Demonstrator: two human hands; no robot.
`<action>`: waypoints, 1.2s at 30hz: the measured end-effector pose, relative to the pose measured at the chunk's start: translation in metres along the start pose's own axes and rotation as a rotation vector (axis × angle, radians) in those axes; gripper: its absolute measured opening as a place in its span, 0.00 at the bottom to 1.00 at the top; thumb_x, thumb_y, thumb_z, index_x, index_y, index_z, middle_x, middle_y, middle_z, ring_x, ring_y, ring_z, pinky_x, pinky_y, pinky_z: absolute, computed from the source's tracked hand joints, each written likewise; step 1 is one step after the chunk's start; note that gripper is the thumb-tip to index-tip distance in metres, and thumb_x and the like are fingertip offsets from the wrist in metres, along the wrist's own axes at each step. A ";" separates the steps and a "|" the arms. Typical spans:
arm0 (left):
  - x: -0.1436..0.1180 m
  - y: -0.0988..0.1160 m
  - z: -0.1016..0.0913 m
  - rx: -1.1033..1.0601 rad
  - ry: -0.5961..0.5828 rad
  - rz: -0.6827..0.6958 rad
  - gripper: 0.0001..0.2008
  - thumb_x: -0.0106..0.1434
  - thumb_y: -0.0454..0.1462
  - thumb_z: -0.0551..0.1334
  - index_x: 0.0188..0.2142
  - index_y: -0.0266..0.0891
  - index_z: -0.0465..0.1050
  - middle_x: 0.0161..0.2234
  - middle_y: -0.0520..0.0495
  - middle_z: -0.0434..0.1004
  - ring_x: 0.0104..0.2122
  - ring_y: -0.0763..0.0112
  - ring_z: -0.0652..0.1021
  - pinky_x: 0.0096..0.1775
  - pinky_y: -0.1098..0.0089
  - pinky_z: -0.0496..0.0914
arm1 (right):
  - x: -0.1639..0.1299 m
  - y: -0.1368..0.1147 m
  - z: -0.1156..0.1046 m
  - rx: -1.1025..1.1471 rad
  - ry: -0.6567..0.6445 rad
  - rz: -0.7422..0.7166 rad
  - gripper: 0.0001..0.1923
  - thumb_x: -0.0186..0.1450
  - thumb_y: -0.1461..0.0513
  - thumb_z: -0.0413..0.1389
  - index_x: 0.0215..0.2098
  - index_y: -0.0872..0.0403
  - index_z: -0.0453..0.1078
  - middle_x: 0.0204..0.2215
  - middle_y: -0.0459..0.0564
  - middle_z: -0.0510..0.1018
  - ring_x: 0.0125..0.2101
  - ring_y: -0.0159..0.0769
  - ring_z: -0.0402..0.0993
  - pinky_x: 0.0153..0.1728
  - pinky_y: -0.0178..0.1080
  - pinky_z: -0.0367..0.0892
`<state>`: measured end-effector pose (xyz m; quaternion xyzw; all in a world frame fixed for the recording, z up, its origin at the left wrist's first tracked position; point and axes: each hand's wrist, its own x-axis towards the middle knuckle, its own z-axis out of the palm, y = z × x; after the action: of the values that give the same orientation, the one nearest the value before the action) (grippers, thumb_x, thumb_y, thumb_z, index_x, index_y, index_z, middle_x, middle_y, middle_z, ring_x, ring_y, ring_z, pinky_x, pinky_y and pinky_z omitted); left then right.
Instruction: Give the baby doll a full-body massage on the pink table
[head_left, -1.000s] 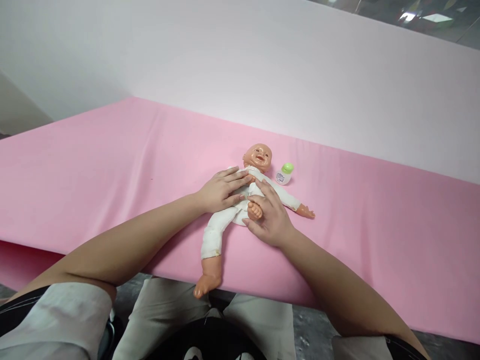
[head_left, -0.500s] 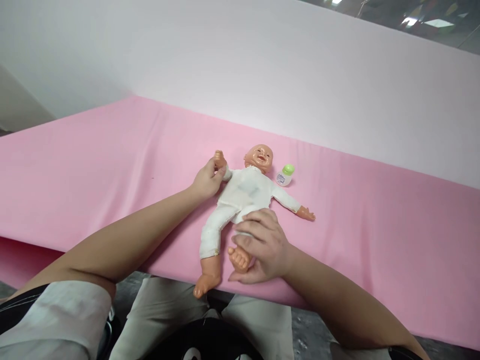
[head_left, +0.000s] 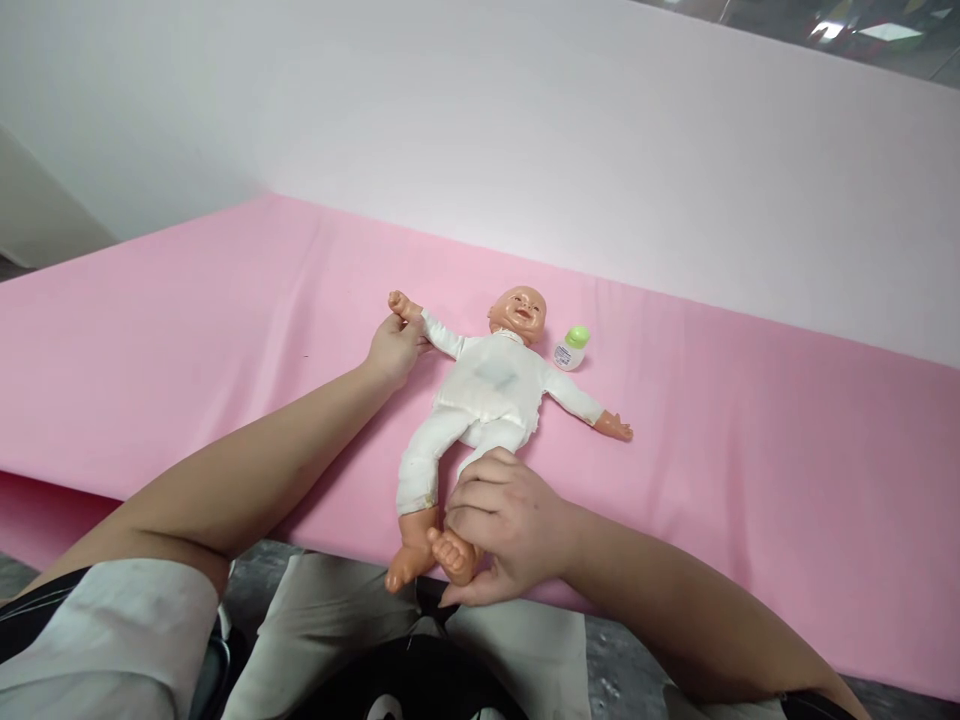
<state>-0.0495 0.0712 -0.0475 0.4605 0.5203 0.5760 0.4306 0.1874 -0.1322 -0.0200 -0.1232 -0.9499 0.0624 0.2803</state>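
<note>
A baby doll (head_left: pixel 491 375) with a white cloth body and plastic head, hands and feet lies on its back, its feet toward me. My left hand (head_left: pixel 395 350) is closed around the doll's wrist on the left side, holding that arm stretched outward. Around the lower leg on the right side, my right hand (head_left: pixel 506 520) is wrapped, with the toes of that foot showing beside my thumb. The doll's other foot (head_left: pixel 411 555) rests close by at the table's front edge. Its other arm (head_left: pixel 577 397) lies spread to the right, untouched.
A small white bottle with a green cap (head_left: pixel 572 348) lies beside the doll's head. Pink cloth (head_left: pixel 750 450) covers the table, with a white wall (head_left: pixel 450 120) behind it. My legs (head_left: pixel 330 625) are below the front edge.
My left hand has moved the doll's arm outward to the left, straightening it. My right hand has drawn the doll's leg down and left, toward me, beside the other foot.
</note>
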 end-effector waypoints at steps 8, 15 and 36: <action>-0.047 0.020 0.010 0.722 -0.286 0.569 0.31 0.75 0.49 0.55 0.72 0.41 0.61 0.61 0.40 0.78 0.61 0.50 0.78 0.64 0.49 0.70 | -0.006 0.006 -0.025 -0.197 0.337 0.046 0.26 0.65 0.43 0.63 0.54 0.48 0.72 0.57 0.58 0.78 0.56 0.56 0.75 0.55 0.60 0.73; -0.050 0.021 0.020 0.922 -0.536 0.863 0.29 0.77 0.47 0.52 0.72 0.38 0.64 0.71 0.40 0.66 0.71 0.53 0.66 0.72 0.49 0.60 | -0.008 0.045 -0.026 -0.284 0.311 0.384 0.26 0.69 0.52 0.61 0.62 0.51 0.68 0.66 0.63 0.69 0.70 0.62 0.61 0.66 0.68 0.64; -0.004 0.016 0.006 -0.205 0.020 -0.257 0.13 0.71 0.43 0.65 0.48 0.40 0.67 0.42 0.39 0.81 0.34 0.60 0.84 0.43 0.53 0.82 | 0.000 -0.004 -0.007 0.105 -0.011 0.048 0.25 0.61 0.39 0.63 0.37 0.51 0.74 0.36 0.49 0.82 0.42 0.44 0.73 0.50 0.51 0.64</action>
<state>-0.0428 0.0674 -0.0319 0.3381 0.5177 0.5706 0.5404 0.1900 -0.1359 -0.0134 -0.1309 -0.9436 0.1196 0.2795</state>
